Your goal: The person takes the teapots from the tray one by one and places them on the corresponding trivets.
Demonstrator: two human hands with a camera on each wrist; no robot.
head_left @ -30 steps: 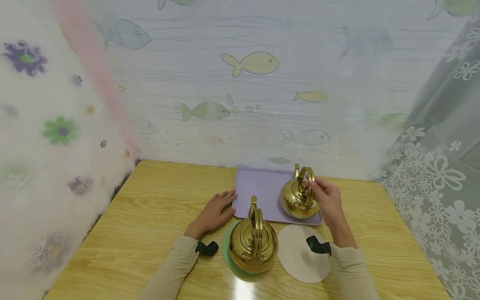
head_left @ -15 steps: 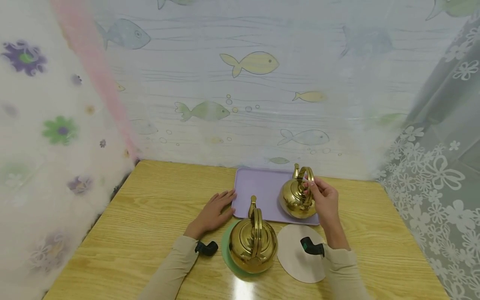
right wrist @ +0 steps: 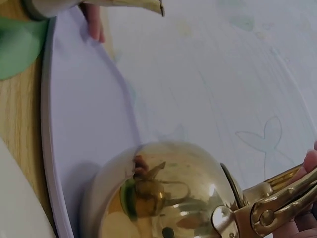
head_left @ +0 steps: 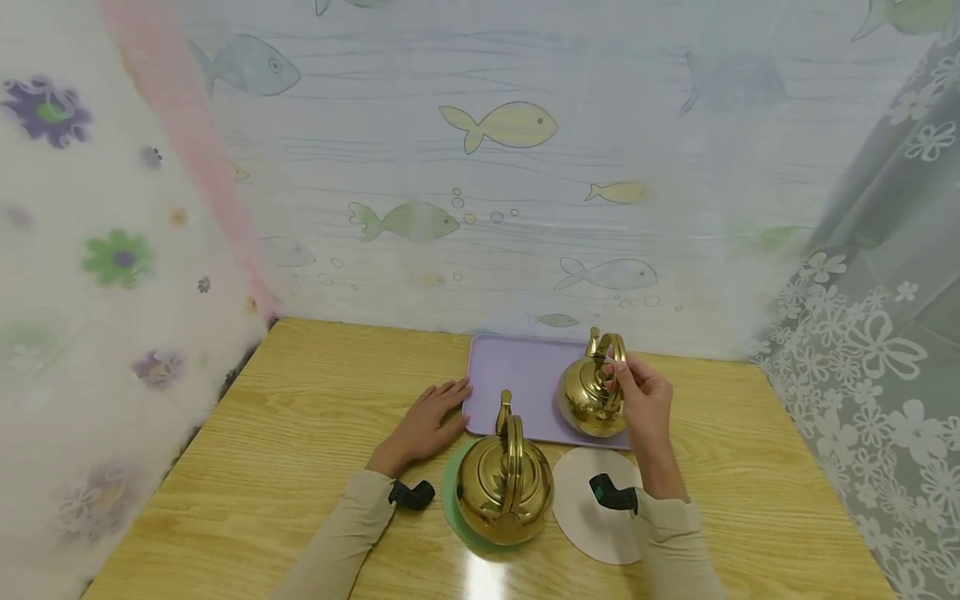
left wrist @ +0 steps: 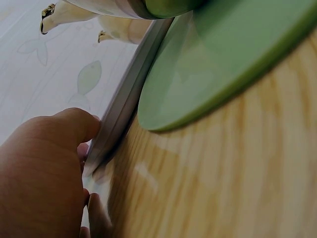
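In the head view my right hand grips the arched handle of a brass kettle at the right end of a lilac tray. The kettle's spout points away from me; its base is hidden, so contact with the tray cannot be told. My left hand lies flat on the table, fingertips against the tray's left edge. In the left wrist view its thumb touches the tray's side. A second brass kettle stands upright on a green round mat, between my forearms.
A pale round mat lies right of the green one, partly under my right wrist. The wooden table meets a fish-print curtain close behind the tray. Flower-print sheets hang at the left side, lace-patterned ones at the right.
My right hand and wrist have shifted a little to the left, and the kettle it holds has moved slightly left too. The left hand, tray and nearer kettle look the same.
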